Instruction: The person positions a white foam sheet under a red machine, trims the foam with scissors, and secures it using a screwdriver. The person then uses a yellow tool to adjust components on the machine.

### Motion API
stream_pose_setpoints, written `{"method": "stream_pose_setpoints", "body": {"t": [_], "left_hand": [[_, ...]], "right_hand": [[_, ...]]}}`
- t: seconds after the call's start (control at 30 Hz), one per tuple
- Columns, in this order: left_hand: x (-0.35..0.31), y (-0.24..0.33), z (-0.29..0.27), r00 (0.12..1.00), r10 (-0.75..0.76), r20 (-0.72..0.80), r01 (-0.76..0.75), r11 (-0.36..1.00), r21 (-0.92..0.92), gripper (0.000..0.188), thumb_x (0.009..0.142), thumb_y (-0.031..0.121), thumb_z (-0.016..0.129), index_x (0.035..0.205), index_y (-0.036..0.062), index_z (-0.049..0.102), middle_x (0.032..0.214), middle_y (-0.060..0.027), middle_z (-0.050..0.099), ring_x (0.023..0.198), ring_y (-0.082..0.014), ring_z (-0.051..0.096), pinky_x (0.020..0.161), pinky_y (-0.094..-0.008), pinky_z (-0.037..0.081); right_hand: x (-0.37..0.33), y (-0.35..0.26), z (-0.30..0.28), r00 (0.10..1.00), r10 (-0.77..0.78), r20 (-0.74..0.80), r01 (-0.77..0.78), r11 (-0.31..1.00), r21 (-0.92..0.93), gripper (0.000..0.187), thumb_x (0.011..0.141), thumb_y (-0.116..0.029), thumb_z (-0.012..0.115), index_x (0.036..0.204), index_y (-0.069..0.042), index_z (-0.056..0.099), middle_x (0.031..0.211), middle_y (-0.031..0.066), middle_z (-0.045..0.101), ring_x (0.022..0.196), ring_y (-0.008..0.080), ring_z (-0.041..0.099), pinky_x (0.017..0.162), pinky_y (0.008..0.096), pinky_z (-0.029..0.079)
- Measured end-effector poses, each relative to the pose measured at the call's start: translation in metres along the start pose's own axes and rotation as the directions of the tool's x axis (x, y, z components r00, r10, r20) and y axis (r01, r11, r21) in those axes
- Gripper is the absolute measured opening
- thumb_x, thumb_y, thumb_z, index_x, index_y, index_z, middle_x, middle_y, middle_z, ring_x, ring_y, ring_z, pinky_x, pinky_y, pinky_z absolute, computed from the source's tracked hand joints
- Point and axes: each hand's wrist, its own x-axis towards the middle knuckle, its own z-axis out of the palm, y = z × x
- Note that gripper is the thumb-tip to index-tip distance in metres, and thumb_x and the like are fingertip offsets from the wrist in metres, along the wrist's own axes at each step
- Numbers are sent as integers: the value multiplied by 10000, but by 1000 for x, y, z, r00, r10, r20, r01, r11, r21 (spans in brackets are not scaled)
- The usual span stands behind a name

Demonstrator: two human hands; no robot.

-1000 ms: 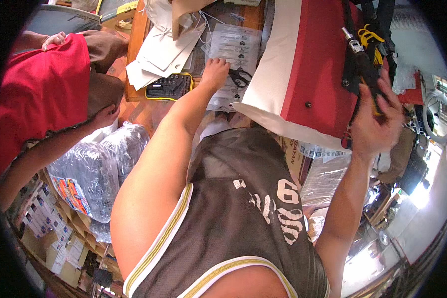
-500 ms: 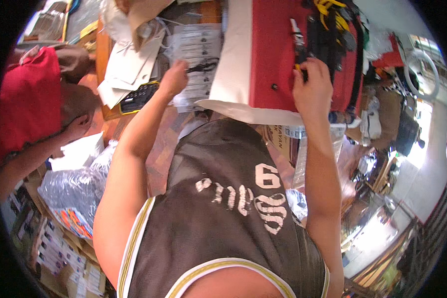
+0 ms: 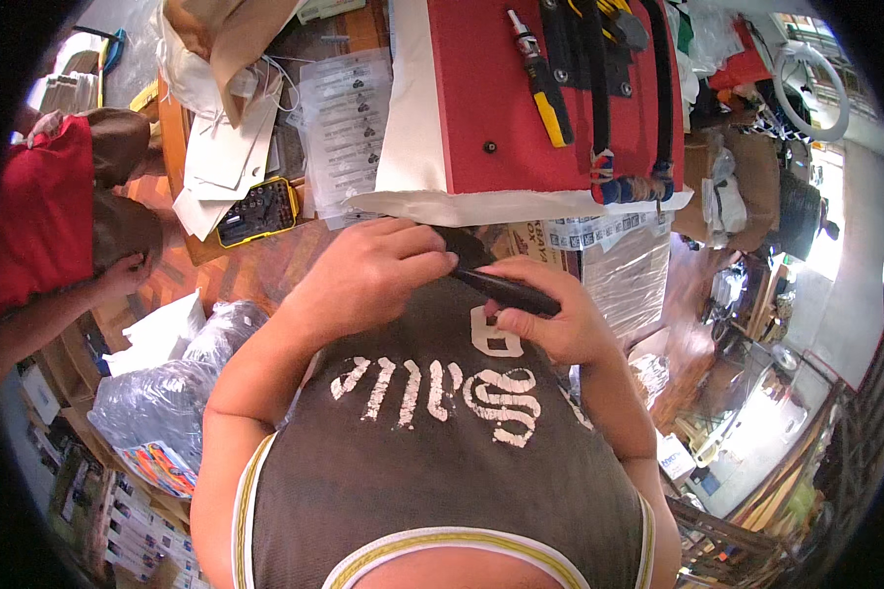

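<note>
Seemingly black tool [image 3: 506, 287]; red board [image 3: 550, 88].

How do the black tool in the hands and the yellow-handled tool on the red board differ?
The black tool is all dark; the yellow-handled tool has a yellow grip and a metal tip. The black tool is held between the left hand and the right hand, close to the chest; the yellow-handled tool is stowed on the red board, untouched. The black tool lies slanted across the view; the yellow-handled one runs nearly up and down. Both are slim and elongated.
</note>
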Motion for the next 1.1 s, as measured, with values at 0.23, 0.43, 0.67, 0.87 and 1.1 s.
{"method": "stream_pose_setpoints", "body": {"t": [0.23,0.43,0.67,0.87,1.1], "left_hand": [[36,-4,26,993,-76,-96,79,996,32,254,777,73,733,1029,65,698,1029,-103,670,1000,-316,630,883,-446,483],[35,-13,62,943,-299,-144,330,888,321,243,791,166,768,1008,87,690,1069,-68,651,1012,-298,591,913,-432,416],[22,5,74,932,-264,-248,315,929,194,117,802,107,751,898,71,695,894,-67,689,885,-275,646,865,-409,435],[36,-7,68,887,-304,-348,366,922,129,97,818,64,733,905,21,723,857,-109,700,815,-313,670,784,-405,494],[47,-20,70,773,-536,-341,531,839,-115,128,833,90,748,891,-22,727,863,-166,714,734,-282,702,666,-380,544]], "right_hand": [[-53,22,-15,924,-186,-333,69,940,-335,314,823,0,726,1137,-10,724,1085,152,725,1005,277,699,898,350,519],[-120,63,-37,805,297,-514,-210,952,221,321,970,-105,642,1230,83,632,799,80,635,704,172,629,695,303,527],[-137,86,-51,879,176,-443,44,895,444,528,960,-255,714,1355,61,558,888,128,679,681,168,567,822,385,546],[-126,54,-54,861,196,-469,-63,957,284,448,969,-206,698,1299,79,594,994,157,706,735,144,604,732,296,524],[-93,30,-33,735,112,-669,-27,990,135,205,938,-106,709,1084,38,695,911,60,702,792,101,614,736,258,499]]}}
